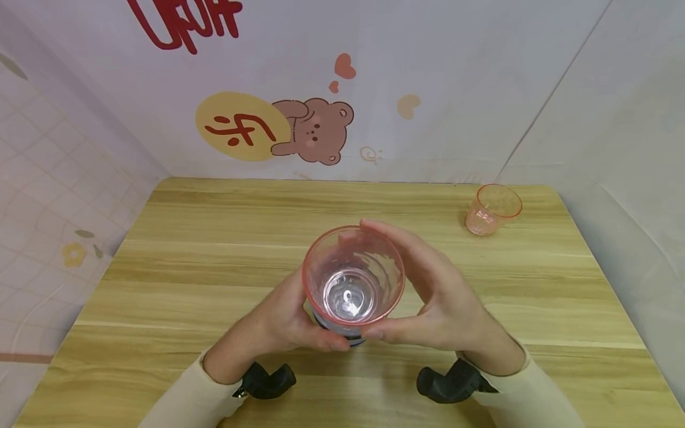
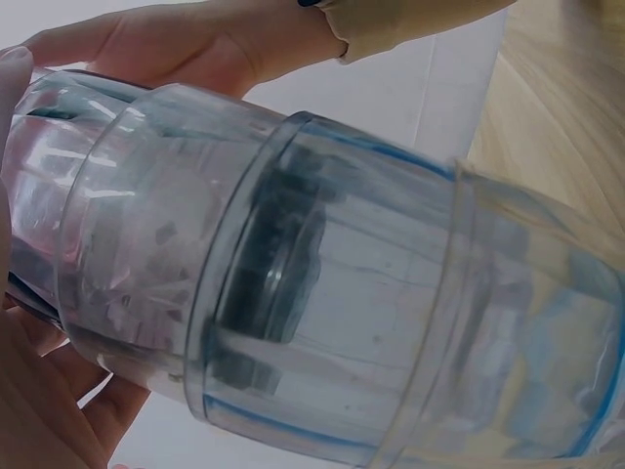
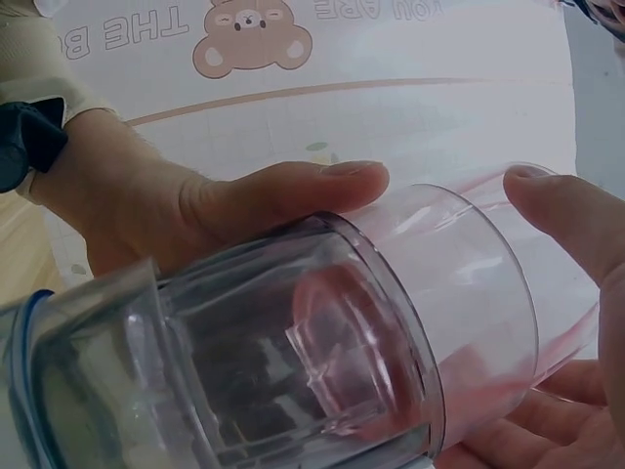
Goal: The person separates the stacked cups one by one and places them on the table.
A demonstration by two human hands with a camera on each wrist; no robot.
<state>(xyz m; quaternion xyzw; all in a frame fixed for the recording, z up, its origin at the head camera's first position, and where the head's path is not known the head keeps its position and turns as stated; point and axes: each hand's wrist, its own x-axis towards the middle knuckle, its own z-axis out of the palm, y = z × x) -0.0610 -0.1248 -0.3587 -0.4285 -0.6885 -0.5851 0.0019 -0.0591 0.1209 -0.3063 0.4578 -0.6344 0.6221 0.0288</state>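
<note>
A tall stack of nested plastic cups [image 2: 322,274] stands between my two hands. Its top cup is pink-rimmed [image 1: 369,252], seen from above in the head view; clear cups [image 3: 264,362] and blue-edged ones lie below it. My left hand [image 1: 286,315] grips the upper part of the stack from the left, its thumb across the near side. From the right, my right hand [image 1: 436,300] holds the pink-rimmed cup, thumb at the near rim and fingers round the far side. The wrist views show the stack tilted across the picture. The head view hides most of the lower cups.
A second pink cup [image 1: 495,211] stands upright at the far right of the wooden table [image 1: 214,238]. Pale printed walls [image 1: 428,71] close off the back and both sides. Black wrist mounts [image 1: 449,380] sit at both sleeves.
</note>
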